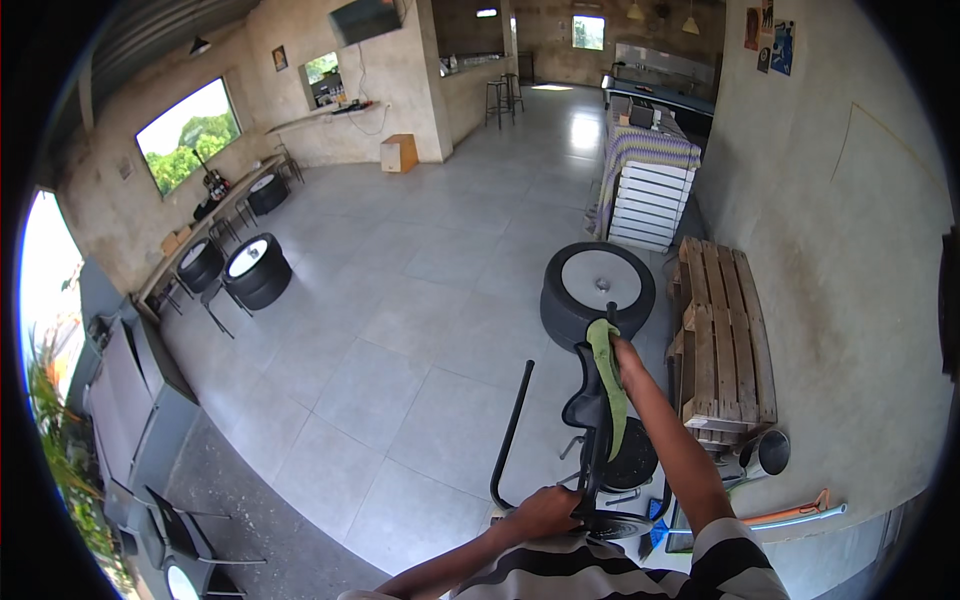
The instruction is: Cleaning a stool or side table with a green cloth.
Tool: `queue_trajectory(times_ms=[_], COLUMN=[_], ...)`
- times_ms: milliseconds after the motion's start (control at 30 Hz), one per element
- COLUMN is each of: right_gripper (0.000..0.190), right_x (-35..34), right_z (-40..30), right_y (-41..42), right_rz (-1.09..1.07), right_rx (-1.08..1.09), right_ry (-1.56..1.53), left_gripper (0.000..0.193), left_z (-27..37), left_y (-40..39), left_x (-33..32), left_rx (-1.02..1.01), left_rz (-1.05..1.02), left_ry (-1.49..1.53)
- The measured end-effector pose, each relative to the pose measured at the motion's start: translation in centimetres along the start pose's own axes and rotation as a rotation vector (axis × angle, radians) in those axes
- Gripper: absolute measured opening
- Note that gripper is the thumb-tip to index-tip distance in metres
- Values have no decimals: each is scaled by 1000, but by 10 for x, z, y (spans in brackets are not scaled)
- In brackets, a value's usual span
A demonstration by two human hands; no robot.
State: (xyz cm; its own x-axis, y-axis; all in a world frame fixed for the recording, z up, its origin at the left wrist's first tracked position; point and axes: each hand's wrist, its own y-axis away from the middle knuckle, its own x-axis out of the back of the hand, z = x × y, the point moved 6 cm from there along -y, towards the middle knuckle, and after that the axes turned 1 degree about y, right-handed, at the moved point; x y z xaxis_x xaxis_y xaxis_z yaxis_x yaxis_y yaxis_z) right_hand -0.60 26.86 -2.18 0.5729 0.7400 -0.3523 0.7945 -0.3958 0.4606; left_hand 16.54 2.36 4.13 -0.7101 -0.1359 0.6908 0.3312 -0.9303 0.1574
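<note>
Held up in front of me is a chair with a black tubular metal frame [517, 435] and a dark, curved back part [581, 397]. My left hand [551, 511] is closed on the frame near its lower end, close to my striped shirt. Farther out, my right hand [626, 360] presses a green cloth [606, 360] against the dark part; the cloth hangs down along it. A round black seat [628, 457] shows beneath, partly hidden by the frame and my right arm.
A tire table with a round pale top [601, 279] stands just beyond the chair. Wooden pallets [724, 337] lean at the right wall, with a metal bucket [765, 452], a blue-bristled broom [658, 525] and a dustpan below. More tire tables [259, 281] stand at left.
</note>
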Motion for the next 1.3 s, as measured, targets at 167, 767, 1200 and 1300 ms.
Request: queue_trajectory(times_ms=[167, 767, 1200, 1300], right_gripper=[31, 50, 33, 32], right_x=[28, 71, -4, -24], right_z=[-53, -35, 62, 70], right_y=[-35, 17, 162, 187], right_rz=[23, 195, -156, -207], right_rx=[123, 436, 140, 187], right_ry=[4, 438, 617, 897], left_gripper=[27, 29, 30, 30], left_z=[4, 14, -37, -57], left_y=[8, 5, -20, -11], left_x=[-8, -18, 16, 7], left_rx=[-23, -116, -159, -80], left_rz=[-64, -172, 171, 173], left_ry=[40, -51, 262, 12])
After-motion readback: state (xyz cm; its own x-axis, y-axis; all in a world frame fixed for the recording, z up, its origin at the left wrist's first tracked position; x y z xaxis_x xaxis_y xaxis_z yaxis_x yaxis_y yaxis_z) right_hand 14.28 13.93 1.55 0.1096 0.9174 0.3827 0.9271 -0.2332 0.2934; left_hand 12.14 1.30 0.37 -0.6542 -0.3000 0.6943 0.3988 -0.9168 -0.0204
